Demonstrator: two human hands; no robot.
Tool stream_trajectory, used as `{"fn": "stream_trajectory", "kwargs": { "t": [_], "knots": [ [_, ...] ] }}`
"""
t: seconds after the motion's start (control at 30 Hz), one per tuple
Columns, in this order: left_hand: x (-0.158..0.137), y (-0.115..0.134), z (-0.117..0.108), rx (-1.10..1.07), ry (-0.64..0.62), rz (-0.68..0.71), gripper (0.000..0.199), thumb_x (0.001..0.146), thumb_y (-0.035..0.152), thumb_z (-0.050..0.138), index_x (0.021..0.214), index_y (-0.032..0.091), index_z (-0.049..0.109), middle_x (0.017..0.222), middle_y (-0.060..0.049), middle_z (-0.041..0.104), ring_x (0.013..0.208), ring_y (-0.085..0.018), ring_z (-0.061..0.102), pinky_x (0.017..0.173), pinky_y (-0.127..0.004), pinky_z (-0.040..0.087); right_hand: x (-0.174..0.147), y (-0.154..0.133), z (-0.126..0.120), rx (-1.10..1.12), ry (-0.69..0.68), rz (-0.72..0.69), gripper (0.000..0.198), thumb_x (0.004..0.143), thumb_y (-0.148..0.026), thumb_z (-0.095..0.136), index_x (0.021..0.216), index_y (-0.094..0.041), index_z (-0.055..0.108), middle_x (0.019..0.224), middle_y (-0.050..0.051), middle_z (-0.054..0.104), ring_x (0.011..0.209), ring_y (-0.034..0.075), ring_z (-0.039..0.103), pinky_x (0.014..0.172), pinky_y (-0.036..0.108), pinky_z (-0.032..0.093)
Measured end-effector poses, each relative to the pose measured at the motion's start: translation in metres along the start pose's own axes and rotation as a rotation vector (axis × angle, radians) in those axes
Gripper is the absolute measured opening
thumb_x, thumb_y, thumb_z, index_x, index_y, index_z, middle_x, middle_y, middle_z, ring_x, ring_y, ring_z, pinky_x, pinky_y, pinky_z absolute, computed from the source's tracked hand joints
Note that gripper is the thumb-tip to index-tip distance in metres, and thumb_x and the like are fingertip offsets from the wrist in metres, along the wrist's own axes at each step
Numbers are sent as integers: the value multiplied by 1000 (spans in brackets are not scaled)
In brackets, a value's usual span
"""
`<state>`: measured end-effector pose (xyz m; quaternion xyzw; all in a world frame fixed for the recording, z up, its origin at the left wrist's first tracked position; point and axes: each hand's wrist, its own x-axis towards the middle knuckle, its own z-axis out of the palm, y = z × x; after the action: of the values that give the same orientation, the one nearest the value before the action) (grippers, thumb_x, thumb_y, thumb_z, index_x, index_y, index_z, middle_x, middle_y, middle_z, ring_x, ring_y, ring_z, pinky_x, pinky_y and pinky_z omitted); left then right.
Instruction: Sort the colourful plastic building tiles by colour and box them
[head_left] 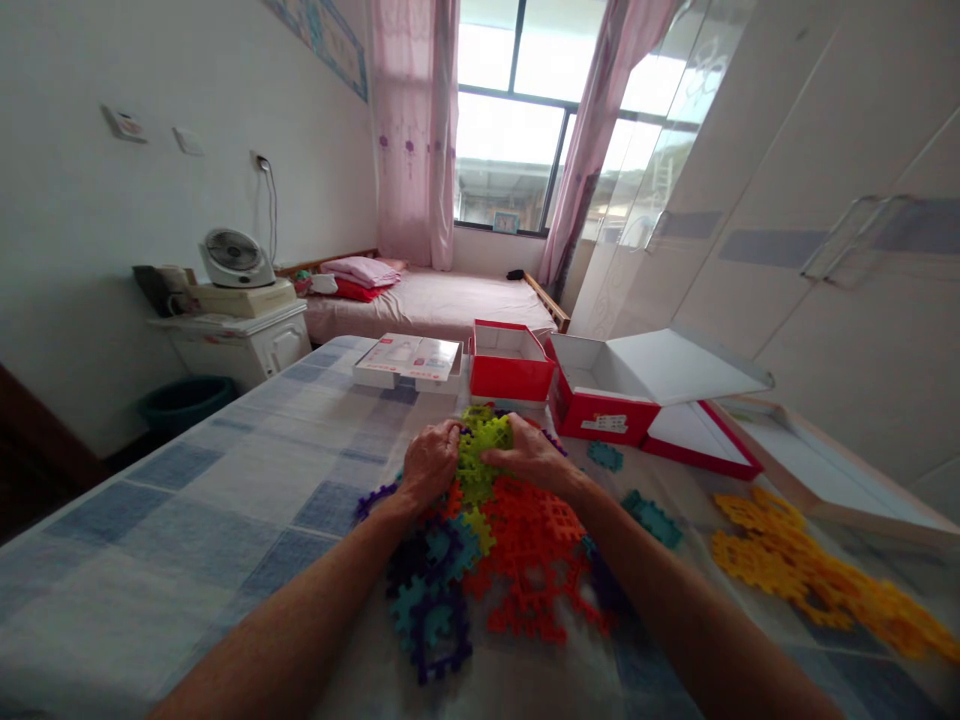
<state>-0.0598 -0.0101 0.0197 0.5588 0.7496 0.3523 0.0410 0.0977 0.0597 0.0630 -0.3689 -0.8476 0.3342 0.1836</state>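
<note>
Several lime-green interlocking plastic pieces (480, 455) are gathered between my two hands over a mixed pile. My left hand (431, 462) is closed against their left side, its fingertips partly hidden. From the right, my right hand (532, 455) grips the green pieces between thumb and fingers. Orange-red pieces (529, 560) with notched edges lie heaped just below. To the left of these are teal pieces (450, 550) and dark purple pieces (441, 640), overlapping one another. Some purple shows behind my right hand.
Yellow pieces (817, 570) form a heap at the right. Across the table's back stand a flat white box (409, 362), an open red box (510, 378) and another red box (600, 400) with its lid raised. Loose teal pieces (651, 518) lie beyond my right forearm.
</note>
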Motion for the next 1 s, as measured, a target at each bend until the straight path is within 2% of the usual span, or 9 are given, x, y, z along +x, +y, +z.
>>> {"fn": "stream_trajectory", "kwargs": {
  "t": [0.13, 0.2, 0.3, 0.4, 0.67, 0.83, 0.93, 1.0],
  "knots": [
    [0, 0, -1, -29, 7, -2, 34, 92, 28, 31, 89, 21, 64, 86, -7, 68, 83, -20, 61, 73, -27, 42, 2, -2, 13, -30, -18, 11, 34, 62, -36, 69, 85, -17, 51, 82, 0, 58, 76, 14, 51, 66, 26, 41],
    [0, 0, -2, -60, 22, -9, 34, 92, 30, 32, 85, 21, 64, 82, -6, 68, 81, -19, 62, 71, -27, 42, 4, -2, 17, -51, -42, 24, 39, 63, -37, 69, 92, -17, 52, 84, 2, 58, 77, 15, 52, 68, 27, 42],
    [0, 1, -3, -136, 59, -14, 34, 92, 33, 32, 89, 21, 64, 82, -5, 69, 77, -18, 62, 69, -26, 43, 5, -2, 22, -43, -77, -49, 61, 63, -35, 71, 115, -15, 46, 100, 6, 59, 91, 19, 54, 80, 32, 43],
    [-1, 2, -3, -223, 104, -3, 36, 92, 35, 30, 97, 20, 63, 86, -5, 70, 78, -17, 63, 69, -25, 44, 5, -2, 29, -67, -12, -185, 81, 57, -28, 76, 127, -15, 39, 122, 11, 50, 113, 23, 47, 96, 35, 36],
    [-4, 6, -8, -385, 201, 22, 36, 90, 37, 31, 97, 19, 61, 79, -3, 67, 73, -17, 61, 69, -26, 45, 1, -2, 30, -130, 152, -230, 53, 65, -23, 67, 115, -18, 48, 113, 8, 52, 105, 20, 50, 88, 33, 42],
    [-2, 3, -5, -415, 156, 59, 37, 89, 39, 31, 95, 18, 61, 80, -3, 67, 76, -18, 62, 72, -27, 46, -9, 9, 8, 43, 288, -185, 51, 63, -23, 69, 109, -19, 49, 103, 3, 57, 93, 16, 54, 84, 30, 43],
    [-1, 1, -2, -416, 117, 71, 38, 89, 40, 31, 96, 18, 61, 80, -3, 68, 78, -18, 63, 77, -28, 46, -30, 27, -25, 185, 285, -78, 51, 67, -31, 68, 111, -18, 47, 90, 1, 60, 80, 14, 57, 73, 27, 45],
    [-1, -1, -1, -399, 104, 76, 38, 89, 41, 32, 97, 19, 61, 81, -2, 69, 79, -18, 63, 78, -28, 46, -49, 45, -53, 150, 332, 7, 51, 66, -33, 68, 111, -18, 48, 89, 1, 61, 77, 15, 58, 69, 27, 45]
  ]
}}
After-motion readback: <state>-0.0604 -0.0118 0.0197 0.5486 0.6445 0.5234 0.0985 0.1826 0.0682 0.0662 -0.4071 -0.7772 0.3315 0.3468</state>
